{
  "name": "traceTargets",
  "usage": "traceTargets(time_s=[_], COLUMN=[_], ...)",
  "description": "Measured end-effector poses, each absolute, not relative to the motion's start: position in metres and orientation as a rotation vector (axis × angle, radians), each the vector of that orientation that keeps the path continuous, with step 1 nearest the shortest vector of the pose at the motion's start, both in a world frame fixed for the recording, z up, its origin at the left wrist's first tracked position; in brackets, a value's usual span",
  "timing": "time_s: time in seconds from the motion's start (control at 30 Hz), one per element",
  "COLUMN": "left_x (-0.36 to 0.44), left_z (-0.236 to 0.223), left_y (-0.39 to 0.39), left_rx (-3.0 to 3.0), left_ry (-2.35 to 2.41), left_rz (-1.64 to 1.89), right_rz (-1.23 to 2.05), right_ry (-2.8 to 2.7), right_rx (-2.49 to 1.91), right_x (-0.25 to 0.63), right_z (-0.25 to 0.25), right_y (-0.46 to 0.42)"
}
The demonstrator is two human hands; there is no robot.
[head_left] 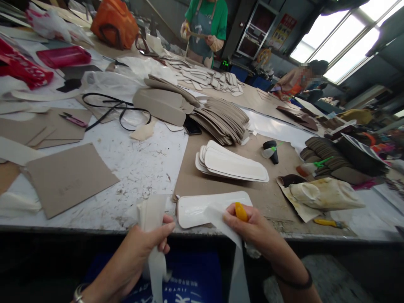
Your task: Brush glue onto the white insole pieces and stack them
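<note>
The thin, translucent white strip [217,216] lies partly over a glossy, round-cornered white panel [191,210] by the scuffed white table's [142,168] edge; we judge it light, limp and easily creased, best pinched near its end. Our right hand [249,225] pinches it, a rounded yellow object [240,211] tucked in the grip. Our left hand [148,240] clasps soft, pale, layered strips [154,212]. Beyond sit smooth stacked white panels [232,164] and fanned, curved grey-brown pieces [221,120].

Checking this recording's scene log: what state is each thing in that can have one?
Left hand: closed on pale strips
Right hand: closed, gripping a yellow handle and a translucent strip
Translucent strip: hanging past the table edge
Front white piece: lying flat
White pieces: stacked, unevenly
Grey-brown pieces: stacked, fanned
Black cord: loosely looped
Green display: lit
</note>
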State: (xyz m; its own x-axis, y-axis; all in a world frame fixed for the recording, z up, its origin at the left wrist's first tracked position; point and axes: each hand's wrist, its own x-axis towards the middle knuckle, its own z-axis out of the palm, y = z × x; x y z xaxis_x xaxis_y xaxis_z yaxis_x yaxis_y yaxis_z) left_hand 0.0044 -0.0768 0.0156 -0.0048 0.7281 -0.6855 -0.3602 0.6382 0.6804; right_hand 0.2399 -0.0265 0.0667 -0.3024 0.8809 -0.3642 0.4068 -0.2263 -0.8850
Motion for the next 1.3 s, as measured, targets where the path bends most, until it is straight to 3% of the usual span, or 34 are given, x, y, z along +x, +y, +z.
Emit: traceTargets(time_s=[0.23,0.63,1.3], left_x=[0.006,0.008,0.024], left_z=[0.017,0.011,0.008], left_y=[-0.043,-0.028,-0.029], left_rx=[0.414,0.447,0.555], left_ry=[1.303,1.330,1.557], left_rz=[0.699,0.598,0.573], right_rz=[1.628,1.099,0.879], right_ry=[-2.078,-2.905,-2.992], right_rx=[-1.481,-1.611,-1.592], right_x=[0.217,0.188,0.196], right_z=[0.047,0.046,0.047], right_y=[0.009,0.044,0.038])
